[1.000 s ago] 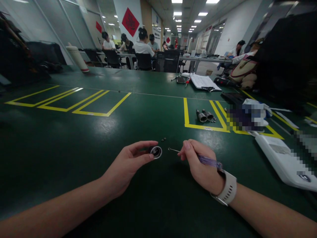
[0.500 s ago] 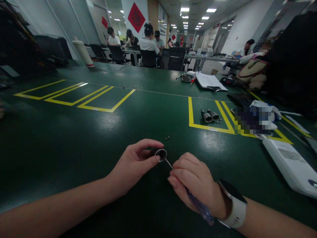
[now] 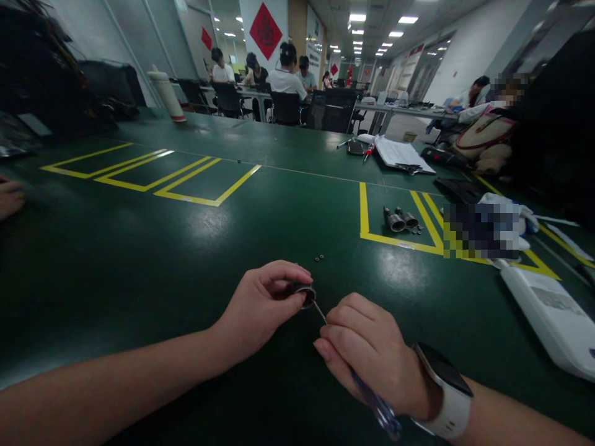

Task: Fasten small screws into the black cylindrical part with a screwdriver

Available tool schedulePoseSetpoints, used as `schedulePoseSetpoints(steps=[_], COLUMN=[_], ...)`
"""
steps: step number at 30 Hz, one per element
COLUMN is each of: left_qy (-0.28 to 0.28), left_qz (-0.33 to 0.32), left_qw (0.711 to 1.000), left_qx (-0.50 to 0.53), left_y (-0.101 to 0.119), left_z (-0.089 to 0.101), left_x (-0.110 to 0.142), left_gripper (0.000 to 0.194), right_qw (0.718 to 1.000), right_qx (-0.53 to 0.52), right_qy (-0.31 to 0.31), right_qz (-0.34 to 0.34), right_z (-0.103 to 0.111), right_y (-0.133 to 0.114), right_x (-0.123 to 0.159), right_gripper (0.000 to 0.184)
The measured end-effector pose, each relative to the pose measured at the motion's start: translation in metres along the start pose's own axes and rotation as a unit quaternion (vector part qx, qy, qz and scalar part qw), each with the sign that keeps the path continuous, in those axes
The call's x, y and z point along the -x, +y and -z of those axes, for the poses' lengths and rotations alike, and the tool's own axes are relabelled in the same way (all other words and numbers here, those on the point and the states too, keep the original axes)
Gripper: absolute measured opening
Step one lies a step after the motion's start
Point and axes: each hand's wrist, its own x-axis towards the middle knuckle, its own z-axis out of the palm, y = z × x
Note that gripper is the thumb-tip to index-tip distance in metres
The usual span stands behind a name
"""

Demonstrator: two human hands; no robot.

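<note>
Between the thumb and fingers of my left hand (image 3: 264, 303) is a dark metal cup-shaped part (image 3: 307, 297), its round mouth tilted towards my right hand. My right hand (image 3: 365, 353) is wrapped round a screwdriver (image 3: 379, 409) with a clear purplish handle. The thin shaft runs to the mouth of the metal part; its tip is hidden inside. Just beyond my left fingertips, two small nuts (image 3: 319, 257) lie on the green table (image 3: 195, 279). Further right, two similar metal parts (image 3: 400, 220) rest in a yellow-taped area beside several small nuts (image 3: 417, 230).
On the right lie a white device (image 3: 543, 310) and a blurred-out item. Papers on a clipboard (image 3: 402, 153) and a red-handled tool (image 3: 369, 153) are at the back. A bottle (image 3: 167, 96) stands far left. Another person's hand (image 3: 9, 197) shows at the left edge.
The view has shifted slightly, and the metal part's mouth has tipped a little further down. Another person's hand has come further into view at the left. Both my hands keep their grip.
</note>
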Motion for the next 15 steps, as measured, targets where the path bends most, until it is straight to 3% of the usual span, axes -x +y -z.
schedulePoseSetpoints(steps=[15], left_qy=[0.007], left_qz=[0.006], left_qw=[1.000], left_qx=[-0.013], left_y=[-0.0017], left_z=[-0.0008], left_x=[-0.0013], left_gripper=[0.016], right_qw=[0.999], right_qx=[0.037], right_qy=[-0.026], right_qz=[0.000], right_z=[-0.0021], right_y=[-0.0024], right_x=[-0.0002], right_gripper=[0.018])
